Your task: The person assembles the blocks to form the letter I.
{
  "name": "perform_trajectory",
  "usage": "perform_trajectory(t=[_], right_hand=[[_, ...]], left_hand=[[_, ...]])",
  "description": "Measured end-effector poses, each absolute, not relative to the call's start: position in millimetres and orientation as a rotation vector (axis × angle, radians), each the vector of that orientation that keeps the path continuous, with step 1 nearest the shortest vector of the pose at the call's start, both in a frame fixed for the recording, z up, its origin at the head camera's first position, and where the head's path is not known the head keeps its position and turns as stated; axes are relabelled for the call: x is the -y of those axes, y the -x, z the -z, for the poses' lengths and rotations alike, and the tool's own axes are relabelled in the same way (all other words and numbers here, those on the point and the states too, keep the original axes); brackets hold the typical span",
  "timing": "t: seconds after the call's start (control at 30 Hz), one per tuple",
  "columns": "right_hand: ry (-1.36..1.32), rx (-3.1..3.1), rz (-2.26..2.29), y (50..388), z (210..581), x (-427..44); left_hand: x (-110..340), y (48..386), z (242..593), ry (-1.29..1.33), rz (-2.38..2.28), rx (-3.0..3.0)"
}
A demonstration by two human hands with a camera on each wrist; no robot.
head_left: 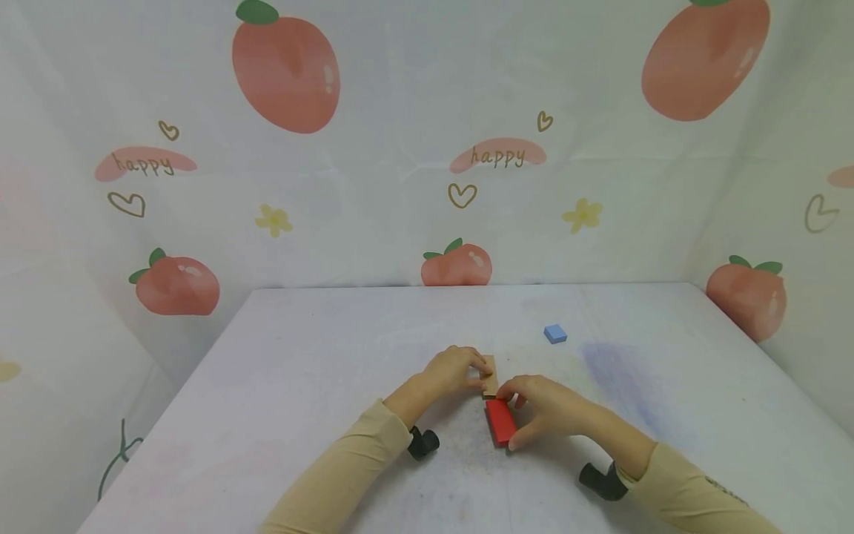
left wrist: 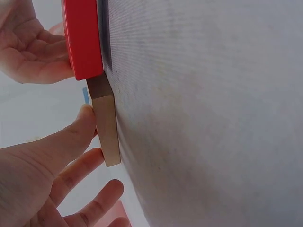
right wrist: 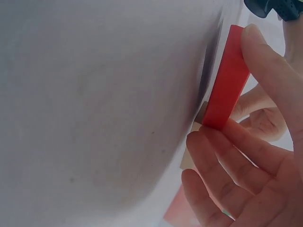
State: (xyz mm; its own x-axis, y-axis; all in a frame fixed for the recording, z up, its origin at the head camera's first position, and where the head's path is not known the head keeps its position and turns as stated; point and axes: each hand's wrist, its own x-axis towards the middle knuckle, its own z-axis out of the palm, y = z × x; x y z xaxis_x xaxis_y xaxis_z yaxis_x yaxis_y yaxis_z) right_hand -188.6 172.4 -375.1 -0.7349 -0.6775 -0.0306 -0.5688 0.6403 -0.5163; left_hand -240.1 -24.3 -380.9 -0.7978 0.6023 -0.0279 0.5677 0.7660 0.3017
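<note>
Head: red block just near of wooden block; both long axes roughly near-far, red one's near end angled slightly right. Right hand, closer to red block, at its right, holds it lengthwise: thumb near end, fingers far end. Left hand left of wooden block, narrow pinch.

Left wrist: thumb and fingertip on wooden block; contact between blocks, cannot tell.

Right wrist: red block seems raised off table.
</note>
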Motion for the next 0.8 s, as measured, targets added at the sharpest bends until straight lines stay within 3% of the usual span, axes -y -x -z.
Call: perform_trajectory(t=[0.8], right_hand=[[0.944,-2.712,0.672,186.6,378.3,-162.8]], left_hand=[[25.6,240.2,381.7,-0.972,-0.45,-2.836]])
